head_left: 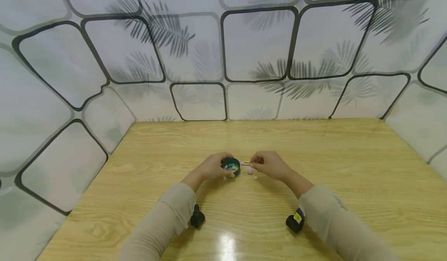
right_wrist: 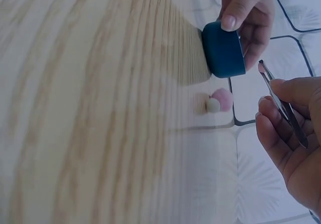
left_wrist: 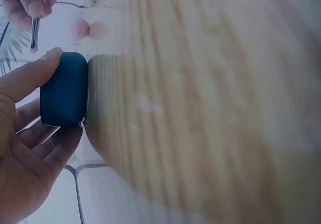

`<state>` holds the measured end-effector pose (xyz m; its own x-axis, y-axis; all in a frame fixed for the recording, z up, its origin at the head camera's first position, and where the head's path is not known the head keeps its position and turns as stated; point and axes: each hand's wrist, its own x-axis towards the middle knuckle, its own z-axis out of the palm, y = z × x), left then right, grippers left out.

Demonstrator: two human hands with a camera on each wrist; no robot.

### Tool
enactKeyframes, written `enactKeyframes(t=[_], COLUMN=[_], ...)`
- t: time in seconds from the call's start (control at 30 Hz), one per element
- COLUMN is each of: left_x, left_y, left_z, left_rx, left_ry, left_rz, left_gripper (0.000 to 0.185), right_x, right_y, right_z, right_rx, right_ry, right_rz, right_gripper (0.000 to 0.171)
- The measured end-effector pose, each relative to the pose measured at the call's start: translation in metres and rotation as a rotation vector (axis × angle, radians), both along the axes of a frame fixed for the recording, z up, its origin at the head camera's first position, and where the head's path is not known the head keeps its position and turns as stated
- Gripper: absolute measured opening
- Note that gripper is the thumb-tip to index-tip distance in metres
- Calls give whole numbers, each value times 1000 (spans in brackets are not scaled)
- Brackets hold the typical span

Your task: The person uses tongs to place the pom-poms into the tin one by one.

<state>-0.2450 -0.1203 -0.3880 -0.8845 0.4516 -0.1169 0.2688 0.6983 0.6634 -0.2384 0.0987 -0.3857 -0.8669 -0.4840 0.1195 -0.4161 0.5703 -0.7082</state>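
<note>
My left hand (head_left: 212, 166) holds a small dark teal bowl (left_wrist: 64, 91) on the table, thumb on the near side and fingers round the far side. Inside it, the head view shows several small yellow, blue and pale pieces (head_left: 234, 168). My right hand (head_left: 271, 164) pinches metal tweezers (right_wrist: 283, 102) between thumb and fingers. At their tips, just right of the bowl's rim, is a tiny pink ball (head_left: 242, 163). Below the tweezers, a larger pink ball (head_left: 250, 171) and a small white ball (head_left: 255, 178) lie on the tabletop.
The wood-grain table (head_left: 167, 144) reflects light near its front. Patterned cloth walls (head_left: 258, 47) stand behind it and at both sides. A black wrist camera is strapped to each forearm, the left camera (head_left: 197, 216) and the right camera (head_left: 295, 221) hanging inward.
</note>
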Motion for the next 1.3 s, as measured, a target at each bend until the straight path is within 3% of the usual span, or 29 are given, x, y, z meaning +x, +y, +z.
enactKeyframes(t=[0.93,1.3], left_x=[0,2], left_y=[0,0], left_z=[-2,0], left_rx=[-7,-6], left_ry=[16,8], left_rz=[-14,-10], left_gripper=[60,60], right_x=[-7,-4], right_y=[-30,-21], right_z=[-3,0], right_rx=[7,49], right_ry=[-70,-7], right_rz=[6,-17], right_gripper=[7,8])
